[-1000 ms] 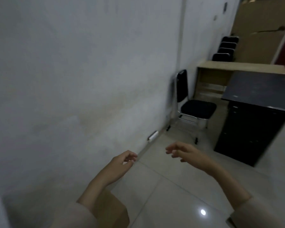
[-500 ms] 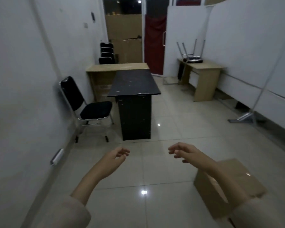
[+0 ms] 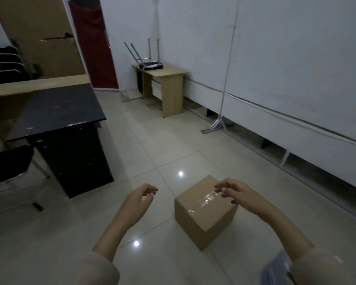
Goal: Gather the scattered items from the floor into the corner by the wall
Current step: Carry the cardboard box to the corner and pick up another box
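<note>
Flanking one cardboard box (image 3: 205, 210), two hands

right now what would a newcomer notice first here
A taped cardboard box sits alone on the glossy floor tiles in the foreground, with the left hand and right hand hovering empty over it. To the left stands a black desk; an upturned chair tops the far wooden desk.
</note>
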Available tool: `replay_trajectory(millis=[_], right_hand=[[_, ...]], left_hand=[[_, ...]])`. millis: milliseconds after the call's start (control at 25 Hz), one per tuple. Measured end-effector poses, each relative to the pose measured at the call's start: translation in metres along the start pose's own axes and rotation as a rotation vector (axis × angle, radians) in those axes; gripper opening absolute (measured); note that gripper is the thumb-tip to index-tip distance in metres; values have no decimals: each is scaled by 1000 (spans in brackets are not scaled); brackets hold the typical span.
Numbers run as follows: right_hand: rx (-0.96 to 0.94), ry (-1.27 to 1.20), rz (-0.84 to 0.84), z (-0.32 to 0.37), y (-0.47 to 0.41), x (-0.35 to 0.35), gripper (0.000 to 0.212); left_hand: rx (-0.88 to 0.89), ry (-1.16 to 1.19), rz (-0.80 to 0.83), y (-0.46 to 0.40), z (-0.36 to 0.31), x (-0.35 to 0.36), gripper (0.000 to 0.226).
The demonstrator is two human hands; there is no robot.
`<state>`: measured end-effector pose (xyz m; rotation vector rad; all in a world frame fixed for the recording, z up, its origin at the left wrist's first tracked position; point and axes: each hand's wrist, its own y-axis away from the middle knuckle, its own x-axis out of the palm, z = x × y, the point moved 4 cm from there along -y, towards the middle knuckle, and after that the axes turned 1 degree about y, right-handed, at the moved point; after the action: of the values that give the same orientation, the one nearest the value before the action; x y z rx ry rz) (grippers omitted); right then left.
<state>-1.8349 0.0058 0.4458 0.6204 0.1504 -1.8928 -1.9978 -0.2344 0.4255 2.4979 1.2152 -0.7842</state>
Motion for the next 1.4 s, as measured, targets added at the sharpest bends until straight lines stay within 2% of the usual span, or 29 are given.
replay_trajectory(millis=[200,560,800,880,1120,1280,1400], right_hand=[[111,-33,-19,-50,-29,-24,23],[183,-119,-71,-83,-125,-65,23],[230,-147,-74,-146,-192,-108,23],[225,-123,-54,-168,-225,-124,23],[211,9,106,-247,-322,-165,28],[221,90,211,-302,-365,-158,34],[216,153,280,-350,-388,-134,40]], left_hand=[[-7,18,85,-57,-8,53,23],[-39,-46,205,-181,-7,111,20],[-146,-79,253,-244,10,179,20],[-205,-67,213,-265,17,205,19],[-495,-13,-52,-300,26,298,21],[-599,-26,-156,-294,37,346,26],[-684,-99,-184,-289,70,380,27]])
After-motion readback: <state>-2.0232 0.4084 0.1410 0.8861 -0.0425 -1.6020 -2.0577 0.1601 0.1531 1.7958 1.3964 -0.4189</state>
